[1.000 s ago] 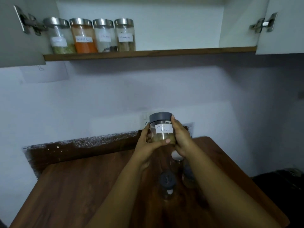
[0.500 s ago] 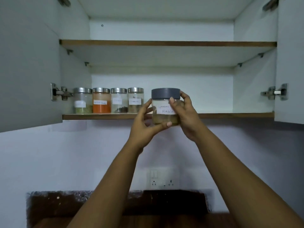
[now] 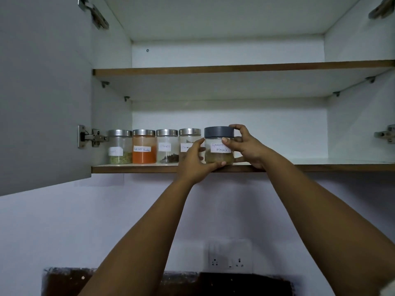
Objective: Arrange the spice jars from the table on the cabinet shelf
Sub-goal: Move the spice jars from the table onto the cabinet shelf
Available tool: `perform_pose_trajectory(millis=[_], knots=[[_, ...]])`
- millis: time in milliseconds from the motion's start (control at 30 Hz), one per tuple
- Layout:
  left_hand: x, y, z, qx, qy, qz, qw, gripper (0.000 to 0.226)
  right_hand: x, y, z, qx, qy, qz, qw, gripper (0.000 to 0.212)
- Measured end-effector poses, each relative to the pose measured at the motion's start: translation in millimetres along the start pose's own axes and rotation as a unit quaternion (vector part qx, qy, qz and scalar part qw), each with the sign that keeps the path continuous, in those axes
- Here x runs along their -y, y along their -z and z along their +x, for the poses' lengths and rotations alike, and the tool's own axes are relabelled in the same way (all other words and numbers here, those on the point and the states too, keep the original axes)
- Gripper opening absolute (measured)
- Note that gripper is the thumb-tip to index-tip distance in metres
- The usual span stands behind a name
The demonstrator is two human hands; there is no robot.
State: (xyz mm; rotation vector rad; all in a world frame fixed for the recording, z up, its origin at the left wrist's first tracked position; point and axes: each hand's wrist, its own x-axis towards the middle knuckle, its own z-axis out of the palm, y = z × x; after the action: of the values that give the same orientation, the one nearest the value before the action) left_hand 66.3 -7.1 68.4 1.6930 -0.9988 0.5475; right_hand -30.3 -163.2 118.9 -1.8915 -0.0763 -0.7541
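A clear jar with a grey lid and a "Garam Masala" label (image 3: pixel 219 145) sits at the front edge of the lower cabinet shelf (image 3: pixel 139 168). My left hand (image 3: pixel 195 162) cups its left side and base, thumb under the bottom. My right hand (image 3: pixel 245 146) grips its right side, fingers over the lid and label. To its left stand several steel-lidded jars in a row: a greenish one (image 3: pixel 119 149), an orange powder one (image 3: pixel 143 149), a cloves jar (image 3: pixel 167 148) and one more (image 3: pixel 188 142) partly hidden by my left hand.
The open left cabinet door (image 3: pixel 42 92) hangs beside the jars, with a hinge (image 3: pixel 92 137). The right door's hinge (image 3: pixel 386 133) shows at the frame edge. An upper shelf (image 3: pixel 235 68) lies above. A wall socket (image 3: pixel 229 256) is below.
Both hands have lifted the grey-lidded jar from the table up to the lower shelf and set it down beside the steel-lidded jars. My view tilted upward.
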Motion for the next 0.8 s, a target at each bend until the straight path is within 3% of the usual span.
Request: perform_pose_trajectory(millis=[67, 133, 233, 500, 800], knots=[[19, -9, 0, -0.081, -0.060, 0.131, 0.986, 0.072, -5, 1, 9, -0.004, -0.013, -0.019, 1.000, 0.063], [44, -19, -4, -0.175, -0.171, 0.252, 0.936, 0.053, -6, 3, 18, 0.008, -0.028, -0.030, 0.999, 0.063], [67, -32, -7, -0.226, -0.240, 0.307, 0.893, 0.040, -9, 5, 30, 0.014, -0.056, -0.043, 0.997, 0.066], [74, -38, -4, -0.253, -0.258, 0.296, 0.884, 0.036, -29, -9, 54, -0.032, -0.059, -0.086, 0.994, 0.070], [69, -39, -4, -0.245, -0.230, 0.275, 0.901, 0.036, -37, -9, 59, -0.038, -0.061, -0.179, 0.981, 0.091]])
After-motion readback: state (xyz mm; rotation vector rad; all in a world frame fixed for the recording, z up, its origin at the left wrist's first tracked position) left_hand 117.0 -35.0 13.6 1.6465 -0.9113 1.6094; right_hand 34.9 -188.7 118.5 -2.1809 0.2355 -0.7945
